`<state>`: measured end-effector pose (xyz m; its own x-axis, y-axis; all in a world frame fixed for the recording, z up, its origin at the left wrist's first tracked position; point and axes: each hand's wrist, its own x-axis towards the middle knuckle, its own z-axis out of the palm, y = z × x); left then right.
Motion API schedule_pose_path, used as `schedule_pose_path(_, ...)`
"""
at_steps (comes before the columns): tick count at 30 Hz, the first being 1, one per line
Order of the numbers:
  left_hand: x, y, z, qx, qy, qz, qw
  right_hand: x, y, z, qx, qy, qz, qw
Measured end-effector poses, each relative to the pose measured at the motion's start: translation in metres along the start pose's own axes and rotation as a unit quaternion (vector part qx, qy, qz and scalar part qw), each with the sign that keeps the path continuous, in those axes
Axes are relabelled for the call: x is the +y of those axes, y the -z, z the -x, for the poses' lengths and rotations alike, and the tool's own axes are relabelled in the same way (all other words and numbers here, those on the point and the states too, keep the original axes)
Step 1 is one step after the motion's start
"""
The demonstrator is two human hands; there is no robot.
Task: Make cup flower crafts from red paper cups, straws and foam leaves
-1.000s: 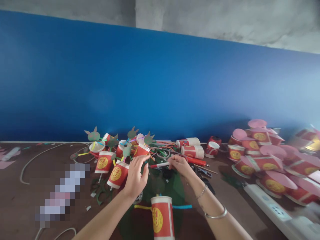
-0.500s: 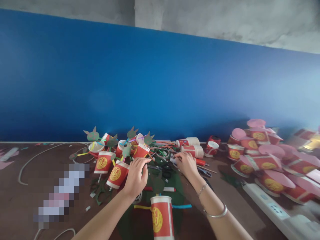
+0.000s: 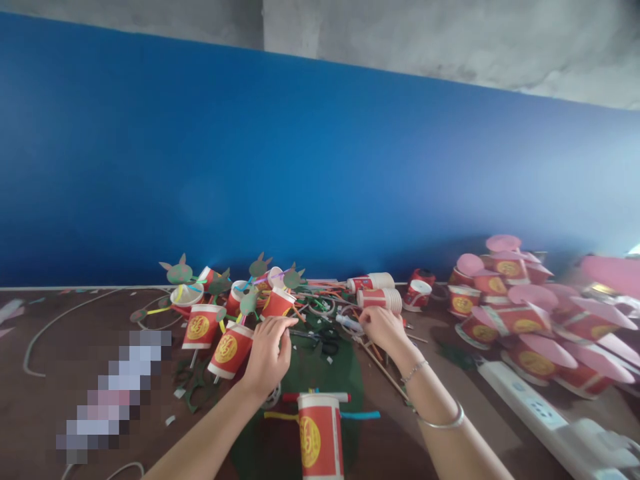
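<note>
My left hand [image 3: 271, 350] hovers beside a tilted red paper cup [image 3: 231, 351], its index finger stretched out and thumb apart; I see nothing held in it. My right hand [image 3: 384, 328] has its fingers curled together just right of a small white tube [image 3: 349, 323]; whatever they may hold is hidden. Below and between the hands stands a red paper cup [image 3: 320, 437] with a yellow emblem. A yellow strip [image 3: 281, 416] sticks out of its left side, a blue strip [image 3: 361, 415] out of its right. Behind its rim lies a red and white marker [image 3: 337, 398].
Cups with green rabbit-shaped heads [image 3: 179, 271] crowd the left. Black scissors [image 3: 329, 341] lie mid-table near wooden sticks [image 3: 387, 370]. Stacked cups [image 3: 379, 300] rest on their sides behind. A pile of cups with pink discs [image 3: 543, 350] and a white power strip [image 3: 525, 400] occupy the right.
My right hand has moved to the right, away from the white tube, uncovering wooden sticks. The dark green head shape behind the near cup no longer shows. The left hand keeps much the same pose.
</note>
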<state>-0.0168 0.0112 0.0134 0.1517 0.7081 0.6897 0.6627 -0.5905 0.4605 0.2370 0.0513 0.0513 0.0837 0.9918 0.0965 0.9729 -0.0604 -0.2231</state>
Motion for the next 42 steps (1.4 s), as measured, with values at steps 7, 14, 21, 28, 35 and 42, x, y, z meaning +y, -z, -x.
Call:
schedule_pose_path(7, -0.003, 0.001, 0.0, -0.01, 0.006, 0.004, 1.0, 0.013, 0.015, -0.001, -0.017, -0.025, 0.013, 0.999)
schedule_pose_path(14, -0.003, 0.004, 0.001, 0.023, 0.034, 0.036, 0.999, 0.01, 0.019, 0.003, -0.042, 0.0, 0.004, 0.999)
schedule_pose_path(21, 0.002, 0.003, 0.004, 0.09, 0.03, 0.099, 0.991, -0.026, -0.001, 0.017, -0.15, 0.2, -0.098, 0.963)
schedule_pose_path(28, 0.003, 0.003, 0.004, 0.073, 0.041, 0.1, 0.991, -0.06, -0.046, 0.032, -0.067, 0.32, -0.126, 0.937)
schedule_pose_path(35, 0.008, 0.006, 0.005, 0.011, 0.019, 0.099, 0.995, -0.06, -0.065, 0.037, -0.069, 0.322, -0.146, 0.933)
schedule_pose_path(42, 0.012, 0.006, 0.004, -0.011, 0.008, 0.085, 0.996, -0.066, -0.057, 0.039, -0.095, 0.289, -0.198, 0.932)
